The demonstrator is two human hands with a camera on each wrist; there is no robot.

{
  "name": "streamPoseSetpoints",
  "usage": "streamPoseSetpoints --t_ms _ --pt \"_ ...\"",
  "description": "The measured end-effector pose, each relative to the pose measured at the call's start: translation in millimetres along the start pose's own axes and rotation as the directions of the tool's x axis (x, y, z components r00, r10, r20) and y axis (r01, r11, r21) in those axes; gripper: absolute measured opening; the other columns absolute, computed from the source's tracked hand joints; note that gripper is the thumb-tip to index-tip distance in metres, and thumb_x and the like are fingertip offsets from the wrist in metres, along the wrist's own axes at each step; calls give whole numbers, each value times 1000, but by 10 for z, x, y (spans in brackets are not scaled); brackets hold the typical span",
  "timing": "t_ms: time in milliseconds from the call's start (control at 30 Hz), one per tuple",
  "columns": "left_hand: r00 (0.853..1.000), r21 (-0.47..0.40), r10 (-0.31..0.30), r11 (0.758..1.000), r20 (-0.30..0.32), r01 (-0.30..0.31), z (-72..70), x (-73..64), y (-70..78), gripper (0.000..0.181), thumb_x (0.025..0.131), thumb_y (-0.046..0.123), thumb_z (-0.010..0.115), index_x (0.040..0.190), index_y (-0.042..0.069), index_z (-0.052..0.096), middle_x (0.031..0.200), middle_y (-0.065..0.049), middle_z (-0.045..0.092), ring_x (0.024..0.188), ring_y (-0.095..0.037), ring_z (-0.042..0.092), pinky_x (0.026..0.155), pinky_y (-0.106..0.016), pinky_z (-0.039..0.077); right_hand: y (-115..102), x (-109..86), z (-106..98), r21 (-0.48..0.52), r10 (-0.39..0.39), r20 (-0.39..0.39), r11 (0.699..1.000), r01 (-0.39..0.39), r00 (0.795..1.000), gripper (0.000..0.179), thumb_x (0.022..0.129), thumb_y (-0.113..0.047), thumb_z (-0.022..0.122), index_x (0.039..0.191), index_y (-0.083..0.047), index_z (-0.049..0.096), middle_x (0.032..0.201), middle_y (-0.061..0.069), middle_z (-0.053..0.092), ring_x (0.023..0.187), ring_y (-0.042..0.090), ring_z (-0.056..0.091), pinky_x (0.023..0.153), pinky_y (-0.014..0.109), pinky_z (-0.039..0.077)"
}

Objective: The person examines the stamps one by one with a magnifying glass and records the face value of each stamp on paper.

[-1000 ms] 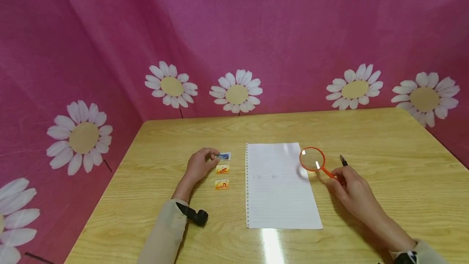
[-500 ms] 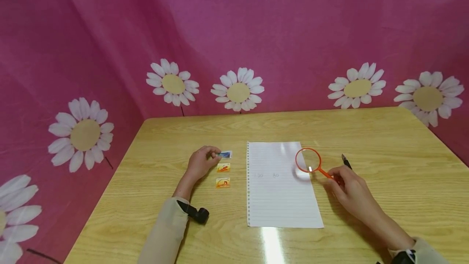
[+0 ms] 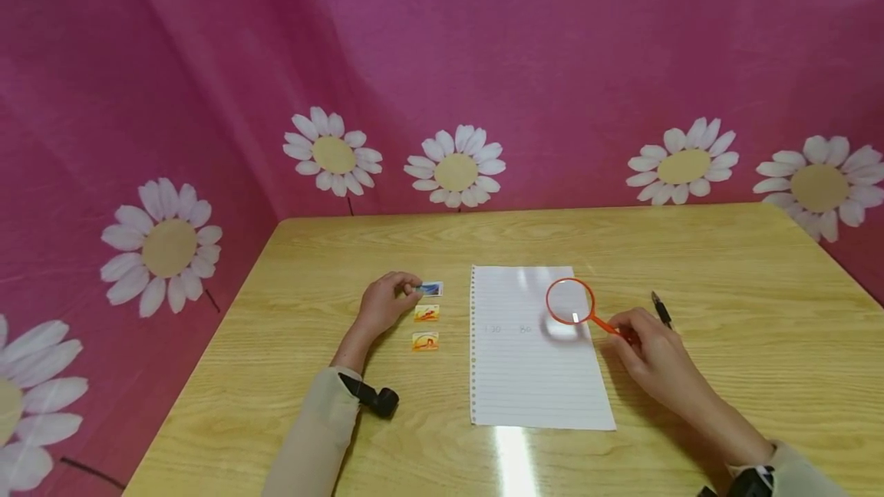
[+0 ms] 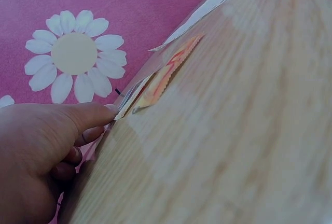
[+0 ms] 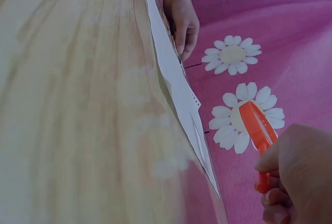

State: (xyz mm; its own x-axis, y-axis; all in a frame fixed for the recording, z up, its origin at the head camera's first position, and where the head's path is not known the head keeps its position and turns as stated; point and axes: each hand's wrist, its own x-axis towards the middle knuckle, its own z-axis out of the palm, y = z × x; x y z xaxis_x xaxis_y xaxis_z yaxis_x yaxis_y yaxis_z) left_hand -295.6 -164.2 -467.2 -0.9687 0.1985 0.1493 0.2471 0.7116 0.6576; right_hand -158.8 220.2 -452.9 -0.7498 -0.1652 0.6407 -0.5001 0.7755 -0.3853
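The background was filled by pink cloth, softly creased and printed with white, round-centred daisies. Before it was spread a table of pale, wavy wood grain, its surface struck by a bright reflection. On this was laid a sheet of ruled paper, its left edge punched with small holes and faint figures pencilled across it. By the right hand, the handle of an orange magnifier was held between thumb and curled fingers, the round, glossy lens raised over the paper's right side. By the left hand, the left end of a blue stamp was pinched at the fingertips. Just beyond the right hand was seen a slim black pen with a pointed metal tip. Below the blue stamp, in a column left of the paper, were set two small yellow-orange oblongs, the middle stamp and the near stamp; serrated stamp edges were shown in the left wrist view.
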Motion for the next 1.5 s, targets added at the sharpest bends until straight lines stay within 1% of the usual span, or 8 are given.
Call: streamPoseSetpoints --t_ms 200,567,933,1167,1267,1300,1367,1500 --pt "1000 -1 3 1000 0 -3 2 1 -3 20 90 22 71 106 10 70 90 -6 62 95 -24 57 95 -42 43 -40 58 46 18 -33 22 999 32 999 31 69 11 77 92 -3 63 75 -6 53 67 -4 40 57 10 33" --pt "1000 14 23 1000 -14 -23 -12 -18 21 19 90 21 71 104 9 70 88 -5 62 92 -23 57 92 -42 43 -184 194 136 79 -66 86 995 60 994 25 76 12 73 92 -4 61 76 -6 50 66 -5 38 55 11 34" --pt "1000 7 15 1000 -11 -15 6 2 -12 19 90 21 71 104 10 70 87 -5 62 91 -22 57 91 -39 42 -337 323 180 99 -93 124 992 80 988 24 78 9 74 92 -7 62 78 -7 51 68 -2 42 56 14 36" --pt "995 -5 89 996 -33 -90 -14 -12 -42 18 90 24 70 101 10 70 83 -2 61 86 -20 56 87 -38 43 -393 383 215 97 -109 151 991 95 983 22 79 9 73 91 -6 62 80 -5 54 70 -1 45 58 19 43" --pt "997 -1 71 997 -27 -72 -7 -1 -43 18 90 23 70 102 9 70 85 -3 61 87 -20 56 89 -39 43 -415 411 236 102 -128 154 988 113 980 22 79 8 73 91 -6 62 81 -5 55 71 0 47 58 20 44" --pt "999 -12 46 999 -13 -46 -4 8 -44 18 90 21 70 104 9 70 86 -5 62 89 -22 57 91 -41 43 -420 421 243 101 -134 154 988 119 979 23 78 8 74 91 -6 62 81 -5 55 71 0 47 59 20 45" --pt "1000 -7 30 1000 -2 -30 0 11 -37 19 90 20 70 105 9 70 88 -6 62 90 -22 56 92 -41 43 -429 437 258 100 -144 155 987 130 977 23 78 8 74 91 -6 62 80 -5 55 71 0 47 59 20 45" --pt "1000 11 25 1000 3 -25 -3 -2 -15 19 91 21 69 106 9 70 89 -5 63 90 -21 57 91 -41 44 -450 464 285 107 -156 159 984 140 975 24 78 8 74 91 -6 61 80 -5 55 70 0 47 59 20 44"
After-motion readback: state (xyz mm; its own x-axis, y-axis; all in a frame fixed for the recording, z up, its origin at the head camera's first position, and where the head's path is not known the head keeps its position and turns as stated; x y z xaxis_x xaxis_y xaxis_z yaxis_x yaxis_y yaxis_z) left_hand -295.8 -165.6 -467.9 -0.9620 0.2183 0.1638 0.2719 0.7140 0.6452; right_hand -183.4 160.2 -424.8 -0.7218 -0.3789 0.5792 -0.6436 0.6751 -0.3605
